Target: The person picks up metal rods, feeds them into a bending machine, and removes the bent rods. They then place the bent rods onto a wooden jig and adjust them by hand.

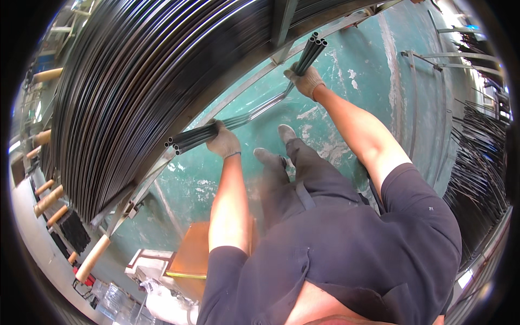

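Note:
A small bundle of bent dark metal tubes [238, 120] is held between my two hands, their open round ends showing at both tips. My left hand [223, 141], in a pale work glove, is closed around the bundle near its left end. Higher up and to the right, my right hand [307, 81], gloved the same way, grips the bundle near its other end. The middle of the bundle bends and hangs over the green floor. Just beyond it lies a large stack of long dark tubes [146, 92] on a metal rack.
The rack's metal frame [281, 24] crosses beyond my hands. Wrapped posts [93, 258] stick out at the left. A brown box [190, 246] stands low left, by my left arm. More thin dark rods [476, 157] are piled at the right. The green floor [374, 86] has worn white patches.

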A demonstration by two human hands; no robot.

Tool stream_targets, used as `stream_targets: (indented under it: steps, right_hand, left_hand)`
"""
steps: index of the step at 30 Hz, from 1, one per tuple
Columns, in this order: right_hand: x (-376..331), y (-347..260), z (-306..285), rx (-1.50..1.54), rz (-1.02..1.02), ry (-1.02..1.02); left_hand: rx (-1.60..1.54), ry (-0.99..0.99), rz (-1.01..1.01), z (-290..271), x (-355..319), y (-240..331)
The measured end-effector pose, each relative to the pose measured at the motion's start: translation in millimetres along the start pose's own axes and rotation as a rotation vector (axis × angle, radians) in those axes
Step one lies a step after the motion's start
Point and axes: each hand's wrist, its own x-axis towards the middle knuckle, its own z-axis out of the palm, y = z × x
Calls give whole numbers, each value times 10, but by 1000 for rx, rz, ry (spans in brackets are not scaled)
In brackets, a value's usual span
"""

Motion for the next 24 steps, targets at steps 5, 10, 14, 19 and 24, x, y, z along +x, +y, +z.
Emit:
stream_targets:
  steps: [5, 10, 14, 19, 24]
  right_hand:
    - [339, 205, 103, -5, -6, -13]
    - [457, 290, 144, 80, 48, 85]
    - [473, 154, 86, -71, 87, 194]
    - [496, -61, -45, -179, 78, 123]
    - [600, -40, -101, -262, 37, 132]
  left_hand:
    - [56, -50, -58, 127, 35, -169]
    - [205, -94, 12, 227, -34, -323]
    - [264, -156, -26, 254, 62, -245]
    - [436, -136, -20, 345, 270, -83]
    - [605, -151, 8, 490, 274, 153]
